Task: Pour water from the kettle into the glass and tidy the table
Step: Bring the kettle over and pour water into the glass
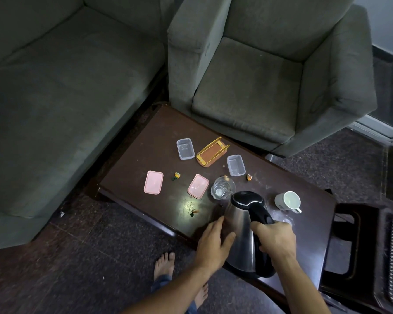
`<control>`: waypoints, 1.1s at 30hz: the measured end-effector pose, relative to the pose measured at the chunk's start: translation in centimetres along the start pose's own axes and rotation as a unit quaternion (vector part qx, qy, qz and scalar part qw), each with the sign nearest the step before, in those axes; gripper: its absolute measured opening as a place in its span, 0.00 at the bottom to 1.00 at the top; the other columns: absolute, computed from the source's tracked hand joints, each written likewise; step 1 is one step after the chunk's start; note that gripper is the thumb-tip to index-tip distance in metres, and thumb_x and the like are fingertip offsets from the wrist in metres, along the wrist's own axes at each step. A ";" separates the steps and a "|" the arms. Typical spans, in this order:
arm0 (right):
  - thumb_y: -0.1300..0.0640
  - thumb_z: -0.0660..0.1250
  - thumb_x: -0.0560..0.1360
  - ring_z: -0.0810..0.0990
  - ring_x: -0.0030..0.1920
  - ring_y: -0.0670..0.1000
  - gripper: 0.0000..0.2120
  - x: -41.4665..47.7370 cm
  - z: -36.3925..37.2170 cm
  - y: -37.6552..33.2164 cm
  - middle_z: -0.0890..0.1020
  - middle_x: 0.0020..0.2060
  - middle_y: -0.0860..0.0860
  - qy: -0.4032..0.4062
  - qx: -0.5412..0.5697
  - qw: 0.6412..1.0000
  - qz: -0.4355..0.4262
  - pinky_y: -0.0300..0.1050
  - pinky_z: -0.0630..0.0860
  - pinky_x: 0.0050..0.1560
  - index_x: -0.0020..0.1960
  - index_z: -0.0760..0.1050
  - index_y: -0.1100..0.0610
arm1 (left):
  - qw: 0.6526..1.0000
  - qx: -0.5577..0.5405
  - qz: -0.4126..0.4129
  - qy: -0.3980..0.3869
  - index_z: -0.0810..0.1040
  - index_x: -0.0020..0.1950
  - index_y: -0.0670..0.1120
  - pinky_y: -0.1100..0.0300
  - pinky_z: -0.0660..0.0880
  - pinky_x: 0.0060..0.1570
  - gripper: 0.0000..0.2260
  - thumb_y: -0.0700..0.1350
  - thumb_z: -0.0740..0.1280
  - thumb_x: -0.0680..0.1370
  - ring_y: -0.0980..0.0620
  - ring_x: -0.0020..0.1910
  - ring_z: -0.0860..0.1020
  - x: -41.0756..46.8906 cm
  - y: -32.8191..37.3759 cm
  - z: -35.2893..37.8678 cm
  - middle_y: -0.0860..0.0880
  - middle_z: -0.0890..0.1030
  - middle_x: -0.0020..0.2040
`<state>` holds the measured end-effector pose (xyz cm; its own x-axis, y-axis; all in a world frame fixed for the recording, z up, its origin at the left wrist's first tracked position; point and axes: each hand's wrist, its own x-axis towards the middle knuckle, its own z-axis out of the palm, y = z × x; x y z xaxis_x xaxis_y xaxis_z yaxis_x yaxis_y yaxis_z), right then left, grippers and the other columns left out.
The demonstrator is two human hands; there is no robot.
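A: Head view, lower centre: what's on the dark table (pixel 159 137)?

B: Steel kettle (pixel 242 234), black lid, tilted with spout toward the upper-left glass (pixel 222 188). Right hand (pixel 276 237) grips its handle; left hand (pixel 213 240) lies flat against its body.

A: Containers?

B: White mug (pixel 287 200) and two clear tubs (pixel 185 148) look empty.

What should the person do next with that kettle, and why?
Probably tip the kettle a little further. The right hand grips its handle, the left hand steadies its side, and its spout sits at the rim of the glass.
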<state>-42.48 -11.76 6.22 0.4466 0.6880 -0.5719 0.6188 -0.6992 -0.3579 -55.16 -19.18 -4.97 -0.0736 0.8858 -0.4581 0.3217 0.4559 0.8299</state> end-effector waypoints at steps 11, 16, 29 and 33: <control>0.49 0.73 0.59 0.85 0.32 0.59 0.13 -0.1 -0.1 -0.1 0.84 0.27 0.55 0.001 -0.007 1.000 0.000 0.56 0.85 0.39 0.32 0.80 0.60 | 1.000 0.002 0.002 -0.002 0.64 0.80 0.49 0.51 0.73 0.69 0.30 0.57 0.66 0.81 0.51 0.70 0.74 0.1 0.0 -0.1 0.50 0.71 0.75; 0.49 0.72 0.58 0.85 0.32 0.59 0.14 -0.2 -0.2 -0.3 0.84 0.27 0.55 -0.004 -0.006 1.000 0.006 0.55 0.86 0.39 0.33 0.80 0.60 | 1.000 0.002 0.001 -0.002 0.64 0.80 0.50 0.51 0.73 0.69 0.29 0.57 0.66 0.81 0.51 0.71 0.74 0.1 0.0 -0.2 0.50 0.71 0.75; 0.47 0.70 0.56 0.85 0.32 0.60 0.15 -0.2 0.1 -0.6 0.84 0.28 0.55 -0.003 0.000 1.000 0.006 0.57 0.86 0.40 0.31 0.79 0.59 | 1.000 0.003 0.011 -0.003 0.65 0.80 0.48 0.52 0.73 0.69 0.29 0.55 0.67 0.81 0.50 0.71 0.74 0.2 -0.1 -0.7 0.48 0.71 0.75; 0.47 0.70 0.56 0.86 0.34 0.60 0.15 -0.2 0.3 -0.5 0.85 0.30 0.55 -0.007 -0.003 1.000 0.009 0.57 0.86 0.41 0.32 0.79 0.58 | 1.000 0.001 0.009 -0.003 0.65 0.79 0.47 0.51 0.74 0.68 0.29 0.54 0.67 0.81 0.50 0.69 0.75 0.2 -0.2 -0.8 0.48 0.72 0.74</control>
<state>-43.07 -11.58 6.31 0.4486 0.6734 -0.5876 0.6151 -0.7096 -0.3437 -56.01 -19.04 -4.99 -0.0615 0.8936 -0.4446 0.3256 0.4390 0.8374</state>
